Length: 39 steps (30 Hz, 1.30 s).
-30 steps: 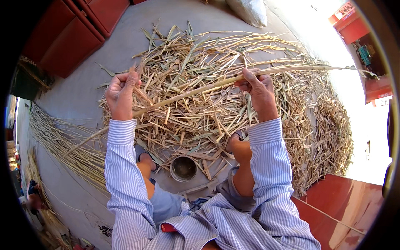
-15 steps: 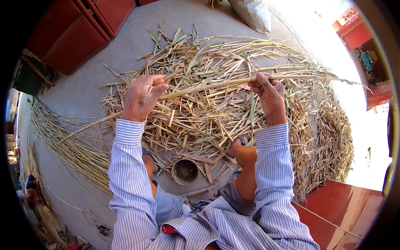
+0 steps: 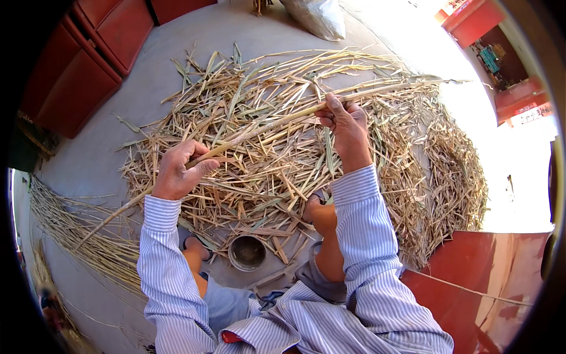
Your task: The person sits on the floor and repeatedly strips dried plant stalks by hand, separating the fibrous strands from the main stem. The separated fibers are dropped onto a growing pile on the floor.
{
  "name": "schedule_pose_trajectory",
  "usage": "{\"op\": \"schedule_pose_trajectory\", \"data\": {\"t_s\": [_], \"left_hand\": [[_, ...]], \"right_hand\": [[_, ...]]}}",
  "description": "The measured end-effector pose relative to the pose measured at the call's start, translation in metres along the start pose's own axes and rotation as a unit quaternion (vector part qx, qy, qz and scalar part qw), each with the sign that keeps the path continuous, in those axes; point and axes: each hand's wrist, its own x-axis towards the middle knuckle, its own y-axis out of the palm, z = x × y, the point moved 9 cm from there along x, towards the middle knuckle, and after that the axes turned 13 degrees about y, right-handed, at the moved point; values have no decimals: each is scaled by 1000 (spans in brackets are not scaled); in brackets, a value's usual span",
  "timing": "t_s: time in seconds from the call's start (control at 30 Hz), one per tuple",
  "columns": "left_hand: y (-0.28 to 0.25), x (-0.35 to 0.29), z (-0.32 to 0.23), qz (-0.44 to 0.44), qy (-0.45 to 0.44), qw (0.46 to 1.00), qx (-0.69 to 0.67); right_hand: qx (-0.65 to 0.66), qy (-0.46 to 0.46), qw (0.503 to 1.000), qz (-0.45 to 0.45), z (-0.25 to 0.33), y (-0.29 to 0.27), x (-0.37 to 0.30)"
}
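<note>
Grey floor (image 3: pixel 118 118): stalk (image 3: pixel 265 127) (both hands) now tilted, L hand (image 3: pixel 177 174) lower.

Count: two hands (image 3: pixel 177 172), one long stalk (image 3: pixel 259 131), one round metal bowl (image 3: pixel 247 252), one white sack (image 3: pixel 318 16), one heap of dry husks (image 3: pixel 401 153).

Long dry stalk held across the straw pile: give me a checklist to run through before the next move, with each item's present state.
1. Left hand closed around the long stalk: ok.
2. Right hand gripping the stalk farther along: ok.
3. Stalk in one piece between the hands: ok, no break visible.
4. Stalk raised free of the straw pile beneath it: cannot tell.
5. Small round metal bowl upright on the floor between the knees, apart from both hands: ok.
6. Stalk's far tip beyond the right hand free of loose leaves: cannot tell, it is lost in glare.
</note>
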Motion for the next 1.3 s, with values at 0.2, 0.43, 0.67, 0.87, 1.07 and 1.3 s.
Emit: {"op": "schedule_pose_trajectory", "data": {"t_s": [0.2,0.43,0.67,0.87,1.07,1.3], "left_hand": [[-14,-7,5,-34,65,945,319],[-5,3,-17,-19,111,926,359],[-6,13,-30,-88,87,966,228],[-43,-20,30,-52,-15,996,77],[-2,-6,-1,-42,68,979,187],[-4,-10,13,-123,-62,989,-51]], "right_hand": [[50,-45,998,-14,16,-10,4],[-45,29,992,118,-24,75,-25],[-28,67,987,140,-32,72,-31],[73,46,995,56,-29,18,0],[67,90,985,134,-72,99,-37],[46,84,975,199,-66,114,-43]]}}
